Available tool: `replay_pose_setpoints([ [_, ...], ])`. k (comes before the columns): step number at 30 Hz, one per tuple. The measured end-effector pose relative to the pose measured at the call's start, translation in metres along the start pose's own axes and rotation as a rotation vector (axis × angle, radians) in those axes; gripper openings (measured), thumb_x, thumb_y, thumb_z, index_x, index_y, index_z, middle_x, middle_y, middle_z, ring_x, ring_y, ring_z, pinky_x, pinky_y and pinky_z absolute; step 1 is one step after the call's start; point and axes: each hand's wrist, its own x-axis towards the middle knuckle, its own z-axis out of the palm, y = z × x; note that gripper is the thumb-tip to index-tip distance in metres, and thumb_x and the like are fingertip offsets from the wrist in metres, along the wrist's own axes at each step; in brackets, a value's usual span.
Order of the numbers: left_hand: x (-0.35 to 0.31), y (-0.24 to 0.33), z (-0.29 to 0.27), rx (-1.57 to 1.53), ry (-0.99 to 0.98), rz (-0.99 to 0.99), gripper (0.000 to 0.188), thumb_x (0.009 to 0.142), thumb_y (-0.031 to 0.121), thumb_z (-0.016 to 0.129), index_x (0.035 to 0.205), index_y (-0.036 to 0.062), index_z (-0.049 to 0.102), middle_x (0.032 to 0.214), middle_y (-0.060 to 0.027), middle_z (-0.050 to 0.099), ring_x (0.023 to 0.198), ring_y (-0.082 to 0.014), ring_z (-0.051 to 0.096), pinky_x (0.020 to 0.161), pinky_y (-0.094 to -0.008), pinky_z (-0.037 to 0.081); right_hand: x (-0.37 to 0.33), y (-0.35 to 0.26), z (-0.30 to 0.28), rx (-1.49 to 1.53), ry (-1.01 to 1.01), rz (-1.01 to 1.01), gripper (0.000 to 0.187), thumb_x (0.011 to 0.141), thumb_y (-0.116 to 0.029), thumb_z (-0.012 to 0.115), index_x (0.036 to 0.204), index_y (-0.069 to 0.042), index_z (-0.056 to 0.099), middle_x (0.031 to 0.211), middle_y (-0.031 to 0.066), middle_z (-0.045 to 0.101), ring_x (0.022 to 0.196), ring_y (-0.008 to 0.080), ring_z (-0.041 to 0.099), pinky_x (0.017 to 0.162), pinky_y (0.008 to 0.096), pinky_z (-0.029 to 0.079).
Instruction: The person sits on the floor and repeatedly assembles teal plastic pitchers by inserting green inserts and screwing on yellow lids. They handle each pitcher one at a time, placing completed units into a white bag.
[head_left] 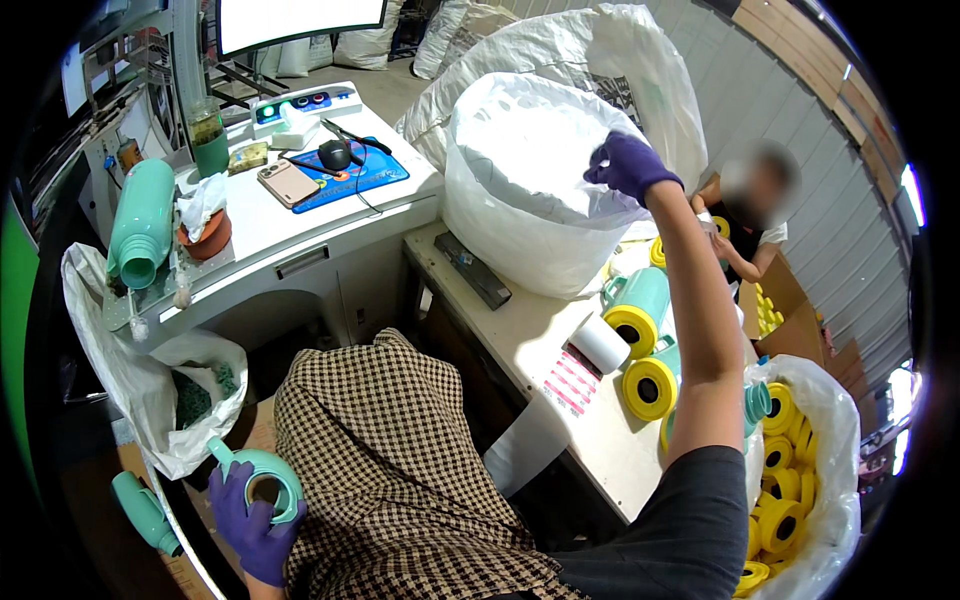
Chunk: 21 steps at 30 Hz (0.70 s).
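My left hand [247, 530], in a purple glove, is wrapped round a teal thermos jug body [284, 472] with a handle. Its round opening faces up, beside the checked cloth [390, 430] over my lap. Stretched far out to the right, my right hand [632, 166] is over the rim of a large round bin lined with white plastic [530, 245]. The gloved fingers are curled together; whether anything small is in them cannot be made out. White material [520, 140] shows inside the bin.
Teal jugs with yellow ends [635, 300] and a label roll [598, 345] are on the right table. A bag of yellow rings [785, 510] stands beside it. Another person [755, 215] works beyond. One teal jug [143, 215] lies on the machine, another [145, 510] below.
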Motion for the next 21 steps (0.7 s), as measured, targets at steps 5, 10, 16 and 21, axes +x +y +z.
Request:
replay_pose_setpoints([
  [5,0.0,0.01,0.0,0.002,0.026,0.003,0.047,0.07,0.031,0.087,0.073,0.0052,0.048,0.119,-0.0198,0.065,0.117,-0.0435,0.06,0.109,-0.066,0.037,0.014,0.006,-0.021,0.173,-0.303,-0.094,0.022,0.077,-0.019,0.079,0.091,-0.002,0.077,0.08,0.0109,0.075,0.07,0.0182,0.066,0.069,0.0345,0.052],
  [10,0.001,0.009,0.004,-0.005,0.059,0.037,0.044,0.067,0.027,0.088,0.073,0.0058,0.05,0.119,-0.0193,0.065,0.116,-0.0424,0.06,0.109,-0.065,0.038,0.008,0.035,-0.04,0.413,0.027,0.011,0.015,0.084,-0.012,0.072,0.095,-0.004,0.077,0.082,0.0081,0.074,0.073,0.0165,0.064,0.074,0.0341,0.053],
  [16,0.009,0.003,0.004,-0.068,0.116,0.032,0.04,0.061,0.021,0.09,0.075,0.0082,0.055,0.117,-0.017,0.067,0.113,-0.0405,0.061,0.107,-0.0611,0.041,-0.013,-0.004,-0.032,1.033,0.383,-0.012,0.049,0.095,-0.008,0.062,0.143,-0.01,0.056,0.086,0.0004,0.064,0.072,0.0062,0.055,0.071,0.023,0.048],
  [21,-0.006,-0.016,0.008,-0.021,0.14,-0.064,0.063,0.061,0.028,0.093,0.111,0.004,0.063,0.115,-0.0163,0.067,0.107,-0.0389,0.064,0.103,-0.054,0.044,-0.101,-0.22,0.045,1.482,-0.322,-0.217,0.034,0.093,-0.012,0.071,0.125,-0.003,0.067,0.101,0.0051,0.072,0.089,0.011,0.069,0.078,0.0286,0.055],
])
